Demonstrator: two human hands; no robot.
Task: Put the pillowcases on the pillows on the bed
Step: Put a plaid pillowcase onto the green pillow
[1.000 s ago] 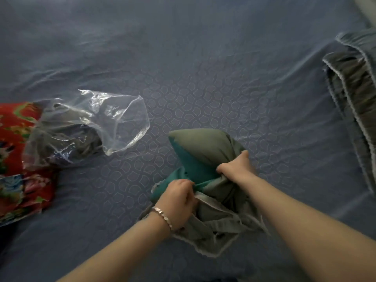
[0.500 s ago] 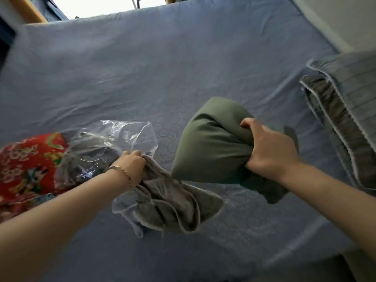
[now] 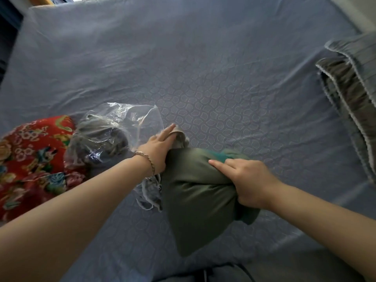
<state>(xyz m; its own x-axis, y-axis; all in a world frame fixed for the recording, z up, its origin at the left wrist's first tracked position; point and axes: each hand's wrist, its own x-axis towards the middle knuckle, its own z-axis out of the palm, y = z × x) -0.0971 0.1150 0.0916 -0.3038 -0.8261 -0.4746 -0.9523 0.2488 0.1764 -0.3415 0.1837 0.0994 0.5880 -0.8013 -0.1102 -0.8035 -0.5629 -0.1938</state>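
Right hand curls round one end of the olive-green stuffed pillow, over the blue quilted bedsheet. Left hand lays straight fingers on the bunched grey pillowcase beside it (thumb hidden, grip unclear).

Dim bluish daylight from upper left (wide-angle bending, soft blur)

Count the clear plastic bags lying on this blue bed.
1. The clear plastic bag lies on the left of the blue quilted bed sheet, beside the red floral cloth, with grey fabric inside. Another could be hidden underneath.
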